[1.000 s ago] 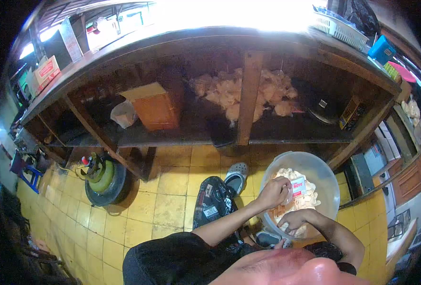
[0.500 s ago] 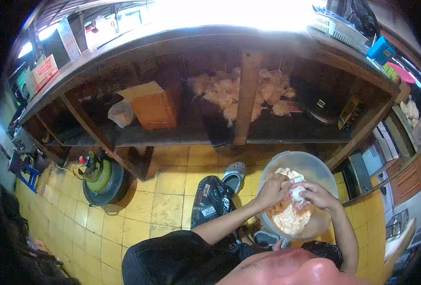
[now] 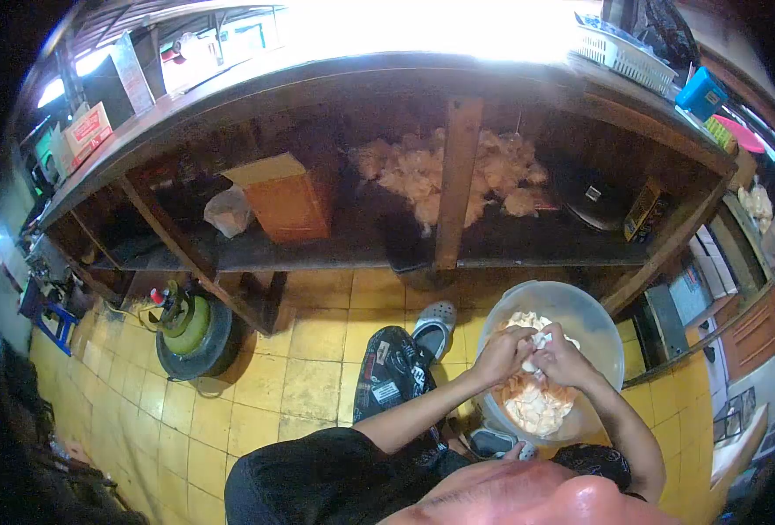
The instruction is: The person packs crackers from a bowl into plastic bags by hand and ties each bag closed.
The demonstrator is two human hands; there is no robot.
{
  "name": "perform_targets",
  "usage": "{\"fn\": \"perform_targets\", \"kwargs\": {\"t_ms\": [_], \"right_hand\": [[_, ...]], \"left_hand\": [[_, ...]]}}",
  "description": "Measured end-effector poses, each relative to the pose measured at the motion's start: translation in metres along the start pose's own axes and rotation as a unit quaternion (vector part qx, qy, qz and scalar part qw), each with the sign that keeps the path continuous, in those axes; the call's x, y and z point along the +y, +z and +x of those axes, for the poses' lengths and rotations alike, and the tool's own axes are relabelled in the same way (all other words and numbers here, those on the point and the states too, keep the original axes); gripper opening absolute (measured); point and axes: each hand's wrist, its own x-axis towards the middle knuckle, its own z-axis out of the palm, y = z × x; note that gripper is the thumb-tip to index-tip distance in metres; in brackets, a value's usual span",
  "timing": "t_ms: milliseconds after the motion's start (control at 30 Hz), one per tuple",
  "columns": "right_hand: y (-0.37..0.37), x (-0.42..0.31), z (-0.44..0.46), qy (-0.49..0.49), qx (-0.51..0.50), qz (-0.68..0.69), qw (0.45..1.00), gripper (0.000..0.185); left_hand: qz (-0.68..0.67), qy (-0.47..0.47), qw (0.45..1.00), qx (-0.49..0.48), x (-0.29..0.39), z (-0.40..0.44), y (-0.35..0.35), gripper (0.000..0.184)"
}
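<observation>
Both hands are close together over a large translucent tub [image 3: 610, 350] on the floor. My left hand [image 3: 503, 354] is closed at the upper left of the tub's contents, fingers around part of a small bag. My right hand [image 3: 562, 357] is closed beside it, with pale material from the same bag showing between the hands. Below them in the tub lies a heap of pale, cream-coloured pieces [image 3: 538, 409]. The printed label is mostly hidden by the fingers.
Ahead stands a wooden shelf [image 3: 459, 184] with many small plastic bags [image 3: 405, 171] and an open cardboard box [image 3: 289, 206]. A green gas cylinder [image 3: 186, 324] sits in a dark basin at left. My shoe [image 3: 434, 328] is left of the tub.
My right hand has come up from the pale pieces to my left hand and now grips the small bag with it. The red-and-white label, facing up earlier, is now covered.
</observation>
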Motion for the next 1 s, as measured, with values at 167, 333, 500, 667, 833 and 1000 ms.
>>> {"fn": "perform_targets", "kwargs": {"t_ms": [167, 333, 500, 667, 833, 1000], "right_hand": [[-0.009, -0.032, -0.007, 0.045, -0.006, 0.090, 0.995, 0.051], [-0.012, -0.020, -0.003, -0.070, -0.005, -0.050, 0.996, 0.053], [-0.007, -0.018, 0.000, -0.049, -0.014, -0.006, 0.999, 0.025], [-0.004, -0.006, 0.003, -0.055, 0.000, -0.072, 0.996, 0.008], [-0.003, -0.017, 0.001, -0.015, -0.014, -0.008, 1.000, 0.017], [-0.006, -0.009, 0.005, -0.035, 0.027, -0.060, 0.997, 0.018]], "left_hand": [[0.016, -0.013, 0.999, 0.036, 0.001, 0.000, 0.001, 0.030], [0.030, 0.011, 0.994, 0.100, -0.005, 0.003, 0.004, 0.032], [-0.034, -0.048, 0.998, 0.025, 0.010, 0.002, -0.005, 0.034], [-0.006, 0.037, 0.999, -0.003, 0.005, 0.003, -0.007, 0.034], [-0.010, 0.054, 0.997, 0.047, 0.009, 0.000, -0.004, 0.029], [-0.026, -0.001, 1.000, 0.003, 0.002, 0.002, -0.003, 0.022]]}}
